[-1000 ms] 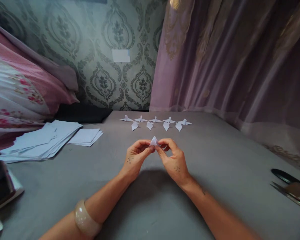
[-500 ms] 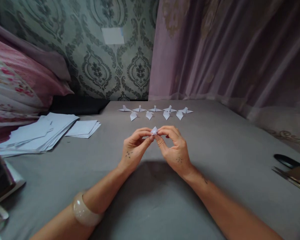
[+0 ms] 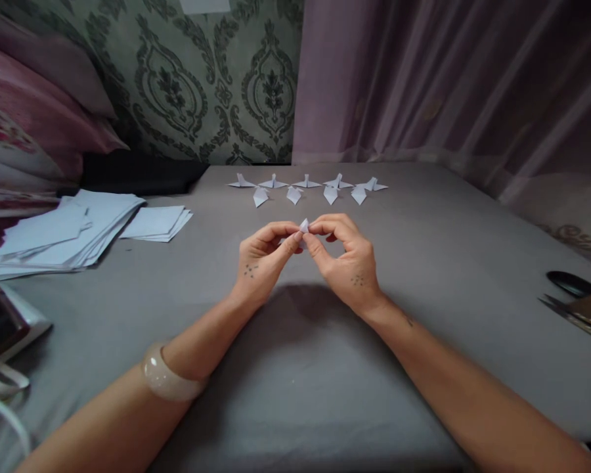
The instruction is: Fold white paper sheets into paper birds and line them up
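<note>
Between both hands, above the middle of the grey table, I hold a small folded white paper piece [image 3: 304, 226]. Its peak points upward, and fingertips cover much of the rest. My left hand [image 3: 264, 257] pinches its left side with thumb and fingers. From the right, my right hand [image 3: 347, 255] pinches it the same way. Beyond the hands stand several white origami cranes [image 3: 306, 182] with spread wings in a row. In front of them lies a row of smaller folded paper pieces [image 3: 294, 195].
At the left lie loose white sheets [image 3: 64, 230] and a small stack of paper squares [image 3: 153, 222]. A dark-topped device [image 3: 2, 322] and a white cable [image 3: 10, 420] are at the near left. Scissors [image 3: 574, 315] and a black object [image 3: 574, 284] rest at the right edge.
The camera has tilted down, so the table and everything on it sit higher in view. Both hands still pinch the paper, with slight finger shifts that cover more of it.
</note>
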`<action>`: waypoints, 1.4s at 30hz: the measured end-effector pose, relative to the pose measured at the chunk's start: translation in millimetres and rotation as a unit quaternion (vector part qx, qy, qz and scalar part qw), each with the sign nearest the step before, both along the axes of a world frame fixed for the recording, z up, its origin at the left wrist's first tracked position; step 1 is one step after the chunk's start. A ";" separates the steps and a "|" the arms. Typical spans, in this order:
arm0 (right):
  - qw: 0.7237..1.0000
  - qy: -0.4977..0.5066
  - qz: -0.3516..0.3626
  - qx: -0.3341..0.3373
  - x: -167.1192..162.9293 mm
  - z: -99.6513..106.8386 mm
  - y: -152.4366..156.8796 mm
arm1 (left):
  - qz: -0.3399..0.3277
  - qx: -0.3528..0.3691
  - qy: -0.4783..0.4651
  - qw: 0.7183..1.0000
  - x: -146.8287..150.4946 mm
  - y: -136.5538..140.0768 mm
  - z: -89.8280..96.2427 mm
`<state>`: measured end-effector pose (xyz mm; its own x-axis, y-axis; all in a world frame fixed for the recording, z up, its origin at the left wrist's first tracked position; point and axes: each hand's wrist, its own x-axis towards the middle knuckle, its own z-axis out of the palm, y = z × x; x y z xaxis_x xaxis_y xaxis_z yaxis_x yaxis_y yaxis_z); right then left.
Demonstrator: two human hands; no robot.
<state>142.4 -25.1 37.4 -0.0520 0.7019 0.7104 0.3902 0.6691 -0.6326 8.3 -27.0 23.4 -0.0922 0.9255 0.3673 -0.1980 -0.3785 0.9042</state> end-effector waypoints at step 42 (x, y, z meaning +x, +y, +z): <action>0.997 -0.005 0.030 -0.071 8.4 13.1 -3.2 | -0.108 -0.070 -0.053 0.990 -2.6 2.1 -0.2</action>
